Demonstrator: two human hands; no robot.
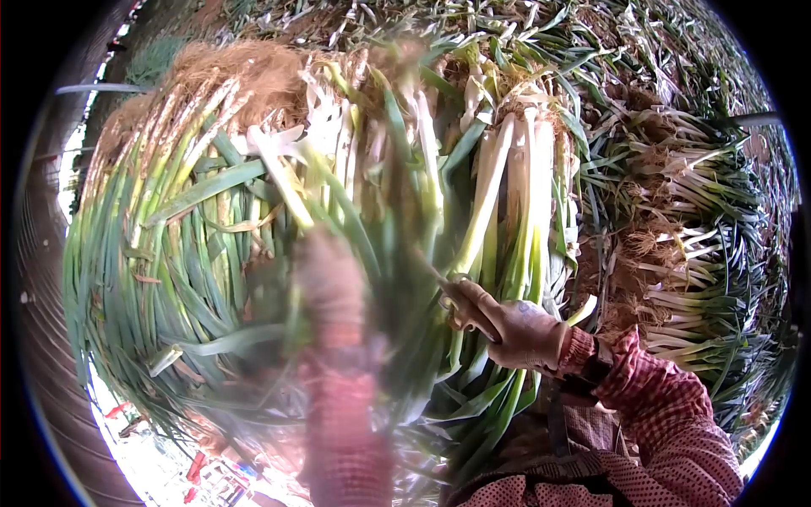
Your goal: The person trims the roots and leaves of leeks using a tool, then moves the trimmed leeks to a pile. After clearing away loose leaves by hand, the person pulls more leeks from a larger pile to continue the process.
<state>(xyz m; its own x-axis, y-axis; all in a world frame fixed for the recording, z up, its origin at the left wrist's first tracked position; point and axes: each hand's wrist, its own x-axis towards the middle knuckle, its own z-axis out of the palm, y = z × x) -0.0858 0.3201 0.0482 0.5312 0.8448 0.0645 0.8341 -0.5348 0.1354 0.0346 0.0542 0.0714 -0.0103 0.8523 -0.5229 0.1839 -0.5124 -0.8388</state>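
Long green onions [182,211] with brown roots at the top lie in a thick heap across the left and middle. My left hand [328,270], gloved and smeared by motion, is over the middle of the heap; its fingers cannot be made out. To the right, my right hand [507,325], in a pale glove, is closed around a knife handle [473,306]. The thin blade points up and left, partly blurred. Just above this hand stand out several white stalks [528,186], with their leaves running down beneath it.
Bundled green onions [684,296] lie in a column at the right, roots facing left. Loose leaves and trimmings [625,51] cover the ground at the top. A ribbed dark surface [51,338] curves along the left edge.
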